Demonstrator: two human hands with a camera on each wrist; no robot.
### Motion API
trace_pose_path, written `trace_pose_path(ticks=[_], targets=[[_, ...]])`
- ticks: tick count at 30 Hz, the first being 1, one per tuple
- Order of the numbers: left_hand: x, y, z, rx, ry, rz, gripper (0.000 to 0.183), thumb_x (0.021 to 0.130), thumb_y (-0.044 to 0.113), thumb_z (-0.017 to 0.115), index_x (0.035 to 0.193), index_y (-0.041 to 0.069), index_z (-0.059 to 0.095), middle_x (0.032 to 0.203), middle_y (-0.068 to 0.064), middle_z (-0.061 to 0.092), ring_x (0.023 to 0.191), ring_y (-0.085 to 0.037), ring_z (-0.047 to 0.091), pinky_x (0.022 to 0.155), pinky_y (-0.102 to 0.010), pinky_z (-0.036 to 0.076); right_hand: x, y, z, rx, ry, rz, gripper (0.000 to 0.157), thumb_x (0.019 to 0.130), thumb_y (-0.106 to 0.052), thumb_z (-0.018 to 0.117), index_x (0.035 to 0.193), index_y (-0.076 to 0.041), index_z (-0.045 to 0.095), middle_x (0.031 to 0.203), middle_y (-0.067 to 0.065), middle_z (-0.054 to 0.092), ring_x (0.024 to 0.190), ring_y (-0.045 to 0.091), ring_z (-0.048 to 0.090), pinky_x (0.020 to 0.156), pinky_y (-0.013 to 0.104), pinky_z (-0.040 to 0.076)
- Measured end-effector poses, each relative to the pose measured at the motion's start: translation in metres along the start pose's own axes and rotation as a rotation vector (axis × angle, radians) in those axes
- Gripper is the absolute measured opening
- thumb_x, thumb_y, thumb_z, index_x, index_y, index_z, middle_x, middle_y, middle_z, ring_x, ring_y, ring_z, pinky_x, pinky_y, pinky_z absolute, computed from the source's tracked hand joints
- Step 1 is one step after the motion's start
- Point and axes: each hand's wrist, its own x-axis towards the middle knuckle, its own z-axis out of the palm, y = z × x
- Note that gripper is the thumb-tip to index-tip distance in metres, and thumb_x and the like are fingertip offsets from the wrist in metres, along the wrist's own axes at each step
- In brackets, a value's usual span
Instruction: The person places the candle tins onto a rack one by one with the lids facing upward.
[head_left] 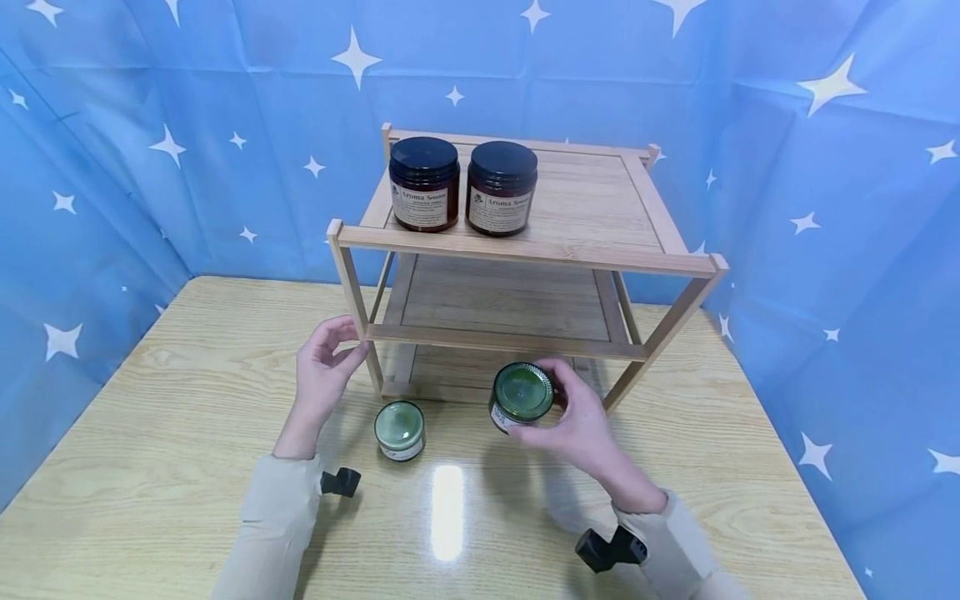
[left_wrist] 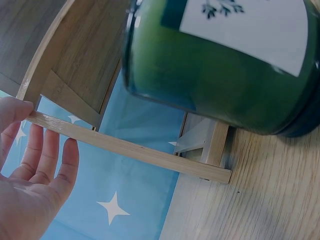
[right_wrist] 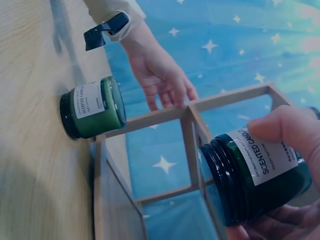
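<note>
My left hand [head_left: 322, 371] holds the left front post of a wooden shelf [head_left: 540, 257], thumb on one side and fingers on the other. In my right hand [head_left: 583, 427] is a green glass scented candle jar [head_left: 523, 392], raised off the table just before the shelf's lower right part. Its green glass base faces up and the dark lid end [right_wrist: 220, 182] points down. A second green candle jar [head_left: 400, 429] rests base-up on the table between my hands; the left wrist view shows its white label [left_wrist: 250, 35] close up.
Two dark brown jars [head_left: 423, 183] with black lids and cream labels stand side by side on the shelf's top tier, toward the left. The shelf stands on a pale wood table [head_left: 150, 433]. Blue cloth with white stars [head_left: 247, 150] hangs behind and at both sides.
</note>
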Motion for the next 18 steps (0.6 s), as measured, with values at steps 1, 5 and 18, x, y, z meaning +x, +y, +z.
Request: trace_pose_path(ticks=[1, 5, 18], targets=[[0.0, 0.0, 0.0, -0.001, 0.001, -0.001, 0.036, 0.078, -0.019, 0.059, 0.109, 0.0, 0.06, 0.093, 0.005, 0.063, 0.089, -0.009, 0.059, 0.079, -0.021, 0.054, 0.0, -0.001, -0.002, 0.006, 0.004, -0.001, 0.064, 0.059, -0.002, 0.085, 0.115, -0.004, 0.053, 0.105, 0.005, 0.061, 0.094, 0.016, 0.057, 0.079, 0.027, 0.052], [-0.001, 0.0, 0.0, -0.005, 0.003, -0.005, 0.038, 0.079, -0.019, 0.059, 0.108, 0.004, 0.062, 0.093, 0.005, 0.064, 0.089, -0.009, 0.059, 0.079, -0.02, 0.054, 0.001, -0.005, -0.009, 0.041, 0.01, -0.007, 0.066, 0.059, 0.001, 0.084, 0.116, -0.003, 0.053, 0.106, 0.006, 0.061, 0.095, 0.015, 0.057, 0.08, 0.024, 0.051], [0.0, -0.001, 0.0, 0.023, 0.006, -0.004, 0.035, 0.079, -0.02, 0.058, 0.109, -0.002, 0.059, 0.094, 0.005, 0.063, 0.088, -0.009, 0.06, 0.078, -0.021, 0.054, 0.003, -0.019, -0.032, 0.056, 0.065, 0.006, 0.063, 0.063, 0.005, 0.081, 0.118, -0.001, 0.051, 0.109, 0.008, 0.058, 0.097, 0.011, 0.057, 0.086, 0.015, 0.046]])
